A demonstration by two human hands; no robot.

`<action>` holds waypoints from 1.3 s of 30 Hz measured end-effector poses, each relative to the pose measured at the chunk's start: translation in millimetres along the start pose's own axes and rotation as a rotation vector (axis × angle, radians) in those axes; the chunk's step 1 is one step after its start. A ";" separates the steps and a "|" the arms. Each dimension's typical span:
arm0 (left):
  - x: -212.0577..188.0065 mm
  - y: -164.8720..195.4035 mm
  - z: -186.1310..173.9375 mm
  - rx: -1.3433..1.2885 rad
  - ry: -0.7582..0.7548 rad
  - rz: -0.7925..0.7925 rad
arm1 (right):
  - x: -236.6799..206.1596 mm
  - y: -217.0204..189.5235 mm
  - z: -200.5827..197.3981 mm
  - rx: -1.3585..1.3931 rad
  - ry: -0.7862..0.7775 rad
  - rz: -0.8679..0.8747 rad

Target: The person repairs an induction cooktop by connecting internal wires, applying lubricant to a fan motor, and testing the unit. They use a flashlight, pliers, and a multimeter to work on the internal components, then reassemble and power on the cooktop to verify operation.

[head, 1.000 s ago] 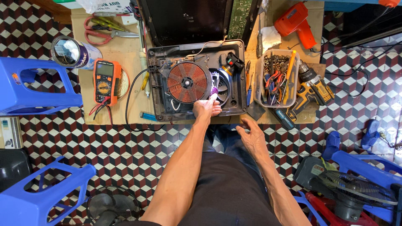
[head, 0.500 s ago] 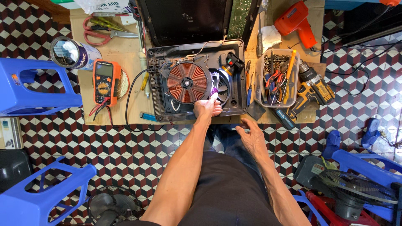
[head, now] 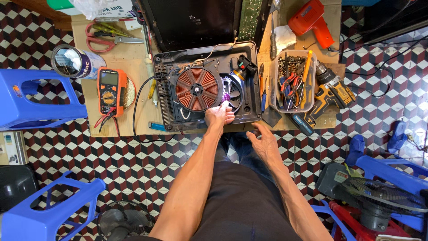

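Little has shifted: left hand (head: 219, 115) still pinches the purple-tipped tool (head: 225, 97) at the cooker's fan (head: 232, 91); right hand (head: 265, 143) rests open. Next needs steady prying.

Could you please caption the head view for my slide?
Left hand reaches into an opened induction cooker; right hand rests near the board edge.

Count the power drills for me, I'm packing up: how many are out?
2: an orange drill at the board's top right, and a yellow-black drill right of the parts tray. Clutter may hide others.
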State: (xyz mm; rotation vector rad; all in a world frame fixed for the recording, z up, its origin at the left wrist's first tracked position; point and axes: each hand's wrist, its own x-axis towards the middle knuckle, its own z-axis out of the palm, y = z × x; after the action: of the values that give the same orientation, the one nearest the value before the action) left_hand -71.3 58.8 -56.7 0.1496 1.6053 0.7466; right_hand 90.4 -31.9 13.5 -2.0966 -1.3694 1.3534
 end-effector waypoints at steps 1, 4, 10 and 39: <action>-0.6 -0.1 -1.5 0.008 -0.006 0.009 | 0.4 -1.1 1.0 0.003 -0.008 0.014; -1.7 3.3 0.2 0.006 0.015 0.015 | 2.6 -3.0 4.0 0.015 -0.001 -0.033; -4.7 11.0 4.9 0.138 0.043 -0.020 | 3.4 -4.2 5.3 0.032 -0.022 -0.055; 5.0 1.2 10.5 -0.134 -0.062 -0.055 | -4.6 5.3 0.3 -0.007 -0.008 -0.040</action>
State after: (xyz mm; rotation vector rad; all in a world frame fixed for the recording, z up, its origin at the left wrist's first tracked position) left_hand -62.9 66.2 -60.1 0.0308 1.4901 0.7967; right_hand 92.7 -38.5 12.3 -2.0589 -1.4146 1.3447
